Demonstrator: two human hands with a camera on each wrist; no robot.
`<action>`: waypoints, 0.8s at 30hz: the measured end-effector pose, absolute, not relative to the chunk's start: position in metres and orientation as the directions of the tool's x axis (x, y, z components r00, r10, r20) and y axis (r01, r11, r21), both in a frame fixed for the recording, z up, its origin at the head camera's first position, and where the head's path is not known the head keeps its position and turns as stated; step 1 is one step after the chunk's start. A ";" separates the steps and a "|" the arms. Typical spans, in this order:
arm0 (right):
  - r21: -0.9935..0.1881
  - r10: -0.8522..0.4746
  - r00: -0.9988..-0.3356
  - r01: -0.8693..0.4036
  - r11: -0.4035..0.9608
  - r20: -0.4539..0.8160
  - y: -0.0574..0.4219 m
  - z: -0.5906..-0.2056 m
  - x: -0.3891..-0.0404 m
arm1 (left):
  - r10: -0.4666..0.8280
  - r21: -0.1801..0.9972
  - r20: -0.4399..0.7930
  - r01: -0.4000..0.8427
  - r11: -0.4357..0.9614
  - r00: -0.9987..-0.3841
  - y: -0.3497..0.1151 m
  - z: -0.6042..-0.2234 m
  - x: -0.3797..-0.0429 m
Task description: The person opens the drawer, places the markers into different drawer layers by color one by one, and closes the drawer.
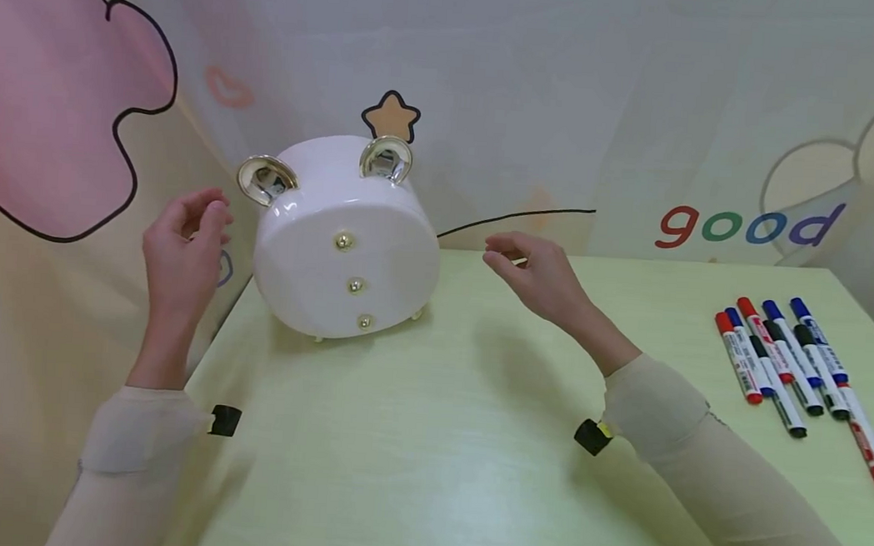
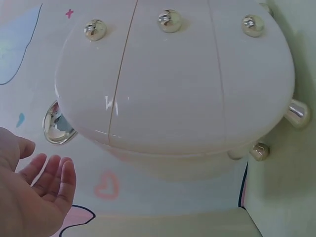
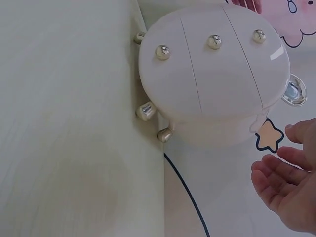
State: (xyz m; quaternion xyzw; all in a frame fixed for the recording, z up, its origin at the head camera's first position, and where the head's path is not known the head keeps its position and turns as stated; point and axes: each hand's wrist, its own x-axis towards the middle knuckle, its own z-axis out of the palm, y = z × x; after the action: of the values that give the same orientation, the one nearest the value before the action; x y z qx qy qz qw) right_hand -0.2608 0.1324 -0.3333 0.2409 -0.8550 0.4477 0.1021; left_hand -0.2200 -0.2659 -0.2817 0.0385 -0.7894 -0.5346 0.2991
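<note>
Left hand point(image 1: 186, 249) and right hand point(image 1: 538, 279), head view: both empty, fingers loosely bent, flanking the box point(image 1: 301, 281) without contact. It stands on small feet point(image 1: 417, 314) at the back left of the tabletop point(image 1: 396, 454), presumably turned so its knobs point(image 1: 356, 286) face us. Left wrist view: only one ear point(image 2: 52, 129) shows. Right wrist view: left hand cropped at the top edge; we cannot see the box's back.

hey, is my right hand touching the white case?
No, the head view shows a clear gap between your right hand and the white case.

One box point(image 1: 309, 269), three knobs point(image 1: 356, 286), nine markers point(image 1: 794, 347)
</note>
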 end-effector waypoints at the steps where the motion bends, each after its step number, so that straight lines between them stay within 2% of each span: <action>1: -0.716 -0.318 -0.862 -0.505 0.482 0.395 0.130 -0.331 -0.262 | -0.384 0.876 0.422 0.260 0.407 -0.821 -0.265 -0.280 -0.222; 7: -0.719 -0.300 -0.850 -0.526 0.454 0.432 0.117 -0.321 -0.270 | -0.375 0.899 0.399 0.275 0.342 -0.837 -0.262 -0.271 -0.231; 24: -0.746 -0.270 -0.850 -0.526 0.409 0.451 0.087 -0.314 -0.288 | -0.325 0.922 0.358 0.277 0.270 -0.875 -0.261 -0.265 -0.248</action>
State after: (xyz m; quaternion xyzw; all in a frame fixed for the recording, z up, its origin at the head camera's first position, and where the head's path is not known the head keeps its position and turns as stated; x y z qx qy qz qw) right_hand -0.2882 0.0867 -0.3144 0.2399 -0.8291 0.4878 0.1311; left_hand -0.2478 -0.2610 -0.2649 0.0156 -0.7568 -0.6041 0.2491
